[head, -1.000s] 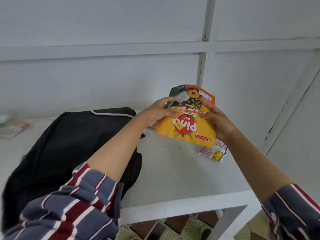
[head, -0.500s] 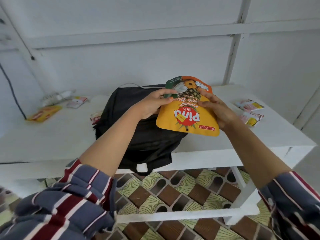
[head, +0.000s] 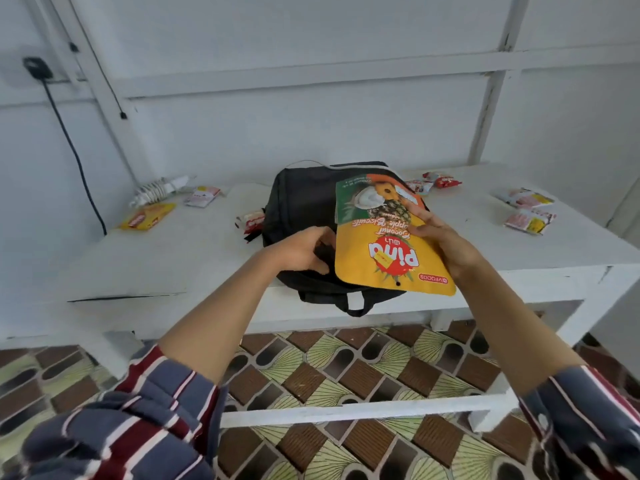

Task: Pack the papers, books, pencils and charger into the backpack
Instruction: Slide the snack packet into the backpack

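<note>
My right hand [head: 446, 244] grips a yellow snack pouch [head: 391, 258] by its edge, held over the black backpack [head: 301, 206] and hiding its right side. My left hand [head: 304, 251] curls its fingers into the backpack's fabric near the front. The backpack lies on the white bench [head: 173, 261]. A red-and-white wrapper [head: 251, 221] sits just beside it, a yellow packet [head: 147, 216] lies further left, and small packets [head: 528, 209] are scattered at the right. The pouch, upside down to me, reads "Pina", "Coconut", "Biscuits" and "VFOODS".
</note>
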Demonstrator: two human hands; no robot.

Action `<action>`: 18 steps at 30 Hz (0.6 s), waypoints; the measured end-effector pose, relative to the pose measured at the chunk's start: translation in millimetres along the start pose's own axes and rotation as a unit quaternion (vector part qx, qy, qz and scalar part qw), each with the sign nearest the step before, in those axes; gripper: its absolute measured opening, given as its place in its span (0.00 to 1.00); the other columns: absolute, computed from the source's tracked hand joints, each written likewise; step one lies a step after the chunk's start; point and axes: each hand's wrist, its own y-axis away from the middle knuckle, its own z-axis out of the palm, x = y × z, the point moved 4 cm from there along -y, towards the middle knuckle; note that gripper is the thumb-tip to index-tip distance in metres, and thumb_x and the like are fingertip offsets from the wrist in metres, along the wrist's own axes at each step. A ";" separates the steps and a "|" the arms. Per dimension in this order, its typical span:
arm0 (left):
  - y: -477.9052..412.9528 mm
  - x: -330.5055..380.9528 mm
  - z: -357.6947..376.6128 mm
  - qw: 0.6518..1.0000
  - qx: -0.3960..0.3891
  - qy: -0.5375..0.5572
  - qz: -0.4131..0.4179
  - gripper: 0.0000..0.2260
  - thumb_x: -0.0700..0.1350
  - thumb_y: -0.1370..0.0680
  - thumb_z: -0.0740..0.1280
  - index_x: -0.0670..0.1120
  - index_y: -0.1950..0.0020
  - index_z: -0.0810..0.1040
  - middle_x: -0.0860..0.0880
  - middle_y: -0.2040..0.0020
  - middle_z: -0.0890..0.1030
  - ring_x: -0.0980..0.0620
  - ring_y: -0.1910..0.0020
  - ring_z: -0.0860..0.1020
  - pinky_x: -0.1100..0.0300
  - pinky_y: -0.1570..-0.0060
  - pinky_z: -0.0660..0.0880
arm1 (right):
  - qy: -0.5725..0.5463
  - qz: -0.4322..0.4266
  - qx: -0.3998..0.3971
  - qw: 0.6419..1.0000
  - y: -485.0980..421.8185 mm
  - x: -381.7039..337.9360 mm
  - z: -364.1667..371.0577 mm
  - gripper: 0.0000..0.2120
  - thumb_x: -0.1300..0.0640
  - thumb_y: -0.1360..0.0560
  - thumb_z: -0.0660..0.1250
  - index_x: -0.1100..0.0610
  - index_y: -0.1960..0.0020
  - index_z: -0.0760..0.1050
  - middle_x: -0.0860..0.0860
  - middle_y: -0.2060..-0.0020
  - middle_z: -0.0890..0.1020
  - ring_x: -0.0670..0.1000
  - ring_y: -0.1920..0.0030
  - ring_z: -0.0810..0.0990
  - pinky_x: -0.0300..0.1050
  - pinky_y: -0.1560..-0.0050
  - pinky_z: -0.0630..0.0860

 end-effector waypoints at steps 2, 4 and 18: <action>-0.9 -6.7 1.6 0.996 0.021 -0.078 0.025 0.22 0.36 0.32 0.74 0.47 0.41 0.74 0.50 0.43 0.73 0.51 0.45 0.74 0.57 0.45 0.73 | 0.010 0.011 -0.027 1.000 1.7 -0.6 5.1 0.24 0.63 0.30 0.67 0.47 0.37 0.70 0.56 0.46 0.79 0.54 0.58 0.84 0.47 0.66 0.80; 1.0 -7.7 -5.0 0.989 0.096 -0.096 0.051 0.18 0.33 0.30 0.70 0.46 0.44 0.74 0.49 0.45 0.73 0.49 0.47 0.75 0.58 0.48 0.73 | 0.010 0.016 -0.037 0.999 4.0 -3.9 7.5 0.19 0.64 0.27 0.63 0.46 0.40 0.71 0.55 0.48 0.80 0.53 0.60 0.84 0.45 0.67 0.80; -35.5 1.6 -38.1 0.875 0.309 -0.369 -0.042 0.22 0.40 0.23 0.61 0.47 0.29 0.64 0.45 0.29 0.58 0.43 0.32 0.58 0.52 0.34 0.58 | 0.027 0.026 -0.149 0.988 8.2 -16.5 -10.9 0.32 0.51 0.54 0.84 0.44 0.51 0.82 0.54 0.52 0.84 0.55 0.58 0.84 0.45 0.64 0.80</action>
